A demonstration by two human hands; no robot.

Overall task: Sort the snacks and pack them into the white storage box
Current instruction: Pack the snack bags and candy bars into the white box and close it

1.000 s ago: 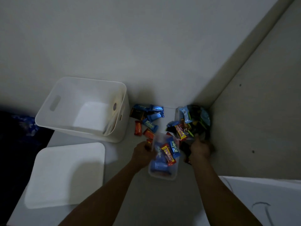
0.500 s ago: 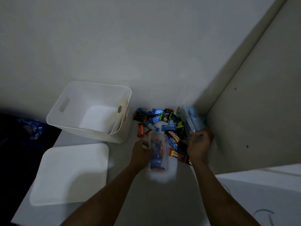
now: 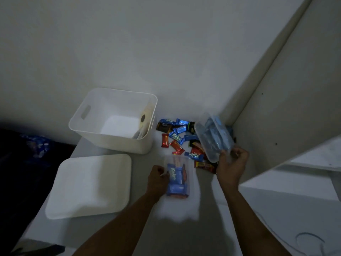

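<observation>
Head view, dim light, some blur near centre.

The left hand (image 3: 156, 179) grips the left side of a small clear tub (image 3: 178, 179). I read its fingers as curled against the tub wall. The tub sits near centre on the table (image 3: 142, 163) and holds blue and red wrapped bars.

The right hand (image 3: 231, 166) holds the near end of a second clear tub (image 3: 214, 137), with its fingers curled round the rim. This tub is raised and tilted, its far end angled toward the right corner where the walls meet. Something pale blue shows through it, but I can't tell what.

The loose snacks (image 3: 175, 139) lie scattered on the table in blue, red and dark wrappers. They sit partly under the tilted tub, far of the small tub and just right of the box.

The white storage box (image 3: 114, 143) stands upright and open-topped at far left, against the far wall. A pale flat item (image 3: 145, 117) leans on its right inner wall.

A white lid (image 3: 90, 183) lies flat near the box on its near side, left of the left hand and apart from it.
</observation>
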